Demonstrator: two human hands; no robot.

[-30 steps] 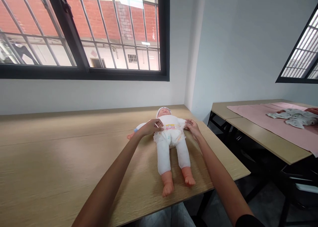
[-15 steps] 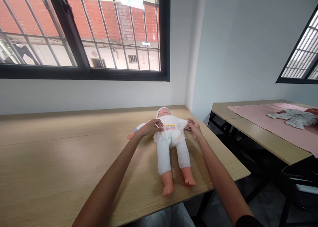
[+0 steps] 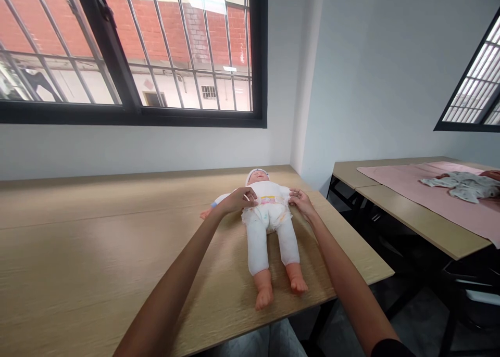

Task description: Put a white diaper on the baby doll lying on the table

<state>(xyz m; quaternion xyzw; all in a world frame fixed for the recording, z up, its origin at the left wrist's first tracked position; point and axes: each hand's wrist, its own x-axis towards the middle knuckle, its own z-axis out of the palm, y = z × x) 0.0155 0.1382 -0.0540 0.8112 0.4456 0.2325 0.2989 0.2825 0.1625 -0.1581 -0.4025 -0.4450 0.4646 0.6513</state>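
A baby doll lies on its back on the wooden table, its head away from me and its feet near the front edge. It wears a white cap and a white diaper with a pink and yellow band at the waist. My left hand has its curled fingers closed on the diaper's left waist edge. At the right waist edge, beside the doll's arm, the fingers of my right hand pinch the diaper's side. The fingers partly hide both edges.
The wooden table runs far to the left, against the wall under a barred window. Across a gap on the right, another table carries a pink cloth and a second doll in patterned clothes.
My right hand has moved a little left, from beside the doll's arm to the diaper's right waist edge. My left hand and the doll have hardly moved.
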